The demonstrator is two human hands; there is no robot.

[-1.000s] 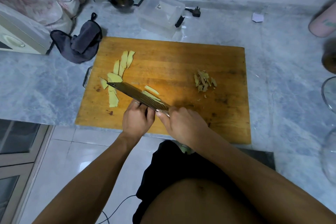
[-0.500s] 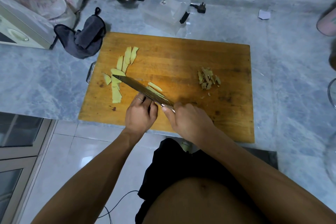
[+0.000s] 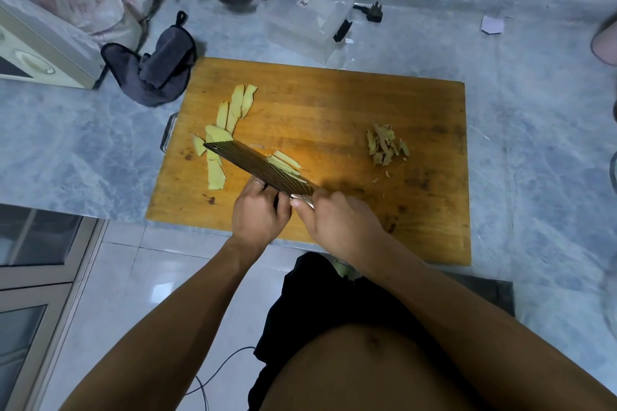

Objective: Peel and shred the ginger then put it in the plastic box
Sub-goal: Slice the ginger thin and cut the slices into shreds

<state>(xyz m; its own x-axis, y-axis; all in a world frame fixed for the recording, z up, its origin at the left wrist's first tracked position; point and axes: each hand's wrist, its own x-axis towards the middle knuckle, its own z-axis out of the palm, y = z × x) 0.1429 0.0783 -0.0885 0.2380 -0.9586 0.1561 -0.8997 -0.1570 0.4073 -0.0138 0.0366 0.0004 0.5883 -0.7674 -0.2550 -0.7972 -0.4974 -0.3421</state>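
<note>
I see pale yellow ginger slices [image 3: 223, 138], peeled, flat, overlapping near cutting board [image 3: 334, 103] left edge. Thin strips [image 3: 283, 162] beside cleaver [image 3: 260, 172] blade. Brown peel heap [image 3: 385, 148] toward right edge. Right hand [image 3: 340, 227] grips cleaver handle. Left hand [image 3: 258, 213] curled against blade; whether it grips ginger, I cannot tell. Clear plastic box [image 3: 307, 18] on bench beyond board's far edge.

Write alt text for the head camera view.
The right hand holds a knife over ginger slices on a wooden cutting board, with the left hand beside the blade. Peelings lie right; a plastic box sits behind.
</note>
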